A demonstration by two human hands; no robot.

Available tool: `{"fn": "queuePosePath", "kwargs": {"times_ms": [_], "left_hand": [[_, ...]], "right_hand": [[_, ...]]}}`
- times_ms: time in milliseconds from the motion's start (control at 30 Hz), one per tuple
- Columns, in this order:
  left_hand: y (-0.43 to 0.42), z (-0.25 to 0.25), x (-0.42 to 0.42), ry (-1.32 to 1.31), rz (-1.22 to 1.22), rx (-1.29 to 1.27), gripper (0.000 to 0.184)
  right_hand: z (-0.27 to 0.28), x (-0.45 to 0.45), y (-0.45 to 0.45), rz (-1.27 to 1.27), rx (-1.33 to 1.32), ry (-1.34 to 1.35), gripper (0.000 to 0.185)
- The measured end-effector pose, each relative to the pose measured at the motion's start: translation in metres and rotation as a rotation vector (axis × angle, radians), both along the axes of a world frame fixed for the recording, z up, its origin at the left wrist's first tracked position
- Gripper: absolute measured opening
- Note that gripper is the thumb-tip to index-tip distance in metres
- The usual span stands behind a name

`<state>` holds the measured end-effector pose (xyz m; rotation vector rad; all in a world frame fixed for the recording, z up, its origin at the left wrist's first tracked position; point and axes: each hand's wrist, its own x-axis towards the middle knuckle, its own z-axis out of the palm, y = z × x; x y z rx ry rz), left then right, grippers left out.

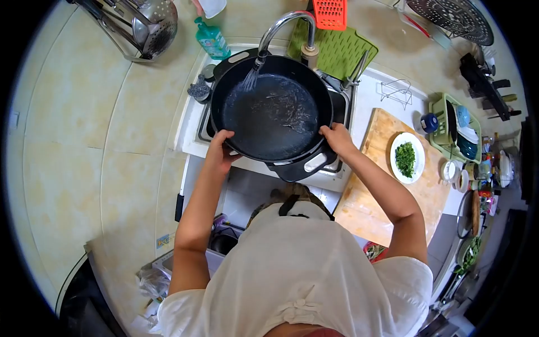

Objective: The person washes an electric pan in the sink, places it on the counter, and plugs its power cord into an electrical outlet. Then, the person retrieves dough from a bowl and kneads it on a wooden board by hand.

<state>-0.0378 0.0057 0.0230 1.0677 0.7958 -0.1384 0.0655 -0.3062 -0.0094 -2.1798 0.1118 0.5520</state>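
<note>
A large black pan (269, 135) is over the sink (196, 143), with some water in it. Water streams into it from the faucet (275, 28). My left hand (220, 150) grips the pan's lower left rim, thumb on top and fingers underneath. At the lower right rim, my right hand (338, 139) holds on, its fingers partly hidden beneath. One pan handle points toward my body at the lower right, the other toward the upper left, near a green soap bottle (213, 40).
Right of the sink lies a wooden cutting board (370, 185) bearing a white plate (419, 163) of chopped greens (405, 159). Behind stand a green mat (348, 53) and an orange grater (330, 14). A green basket (443, 123) holds dishes. Utensils (147, 28) hang upper left.
</note>
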Motion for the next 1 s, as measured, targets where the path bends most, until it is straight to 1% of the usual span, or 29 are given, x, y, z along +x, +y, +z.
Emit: {"fn": "queuePosePath", "kwargs": {"times_ms": [67,133,200,233,267,333,400,467,533,633,733,833,933,1000], "left_hand": [[-0.013,0.001,0.002,-0.009,0.014,-0.024,0.063],[-0.023,0.002,0.006,0.005,0.046,-0.033,0.062],[-0.025,0.002,0.008,-0.011,0.044,-0.056,0.060],[-0.025,0.002,0.009,-0.018,0.043,-0.066,0.060],[-0.023,0.001,0.010,-0.018,0.050,-0.064,0.060],[-0.018,0.002,0.011,-0.019,0.057,-0.055,0.059],[-0.018,0.010,0.013,-0.024,0.061,-0.027,0.060],[-0.017,0.012,0.014,-0.021,0.050,-0.011,0.061],[-0.015,0.008,0.016,-0.020,0.032,-0.010,0.062],[-0.020,0.012,0.016,0.019,0.054,-0.035,0.065],[-0.020,0.013,0.014,0.015,0.055,-0.074,0.066],[-0.019,0.016,0.014,-0.004,0.039,-0.080,0.064],[-0.015,0.009,0.014,-0.012,0.040,-0.074,0.062],[-0.015,0.008,0.014,-0.015,0.058,-0.074,0.061]], "right_hand": [[-0.007,0.006,-0.013,-0.017,-0.010,0.036,0.048],[-0.011,0.017,-0.029,0.084,-0.025,0.008,0.055],[-0.010,0.032,-0.035,0.181,-0.089,-0.024,0.066],[0.016,0.039,-0.030,0.305,-0.333,-0.066,0.076],[0.033,0.043,-0.021,0.357,-0.564,-0.111,0.068],[0.033,0.045,-0.004,0.224,-0.634,-0.855,0.046],[0.043,0.058,0.021,0.305,-0.399,-0.985,0.033],[0.032,0.072,0.051,0.531,-0.254,-0.903,0.032],[-0.002,0.090,0.081,0.657,-0.109,-0.770,0.033],[-0.023,0.117,0.111,0.666,-0.098,-0.650,0.033],[-0.032,0.136,0.129,0.759,-0.143,-0.553,0.032],[-0.037,0.137,0.138,0.894,-0.168,-0.499,0.024],[-0.048,0.139,0.144,0.895,-0.233,-0.564,0.016],[-0.054,0.139,0.144,0.863,-0.314,-0.712,0.014]]}}
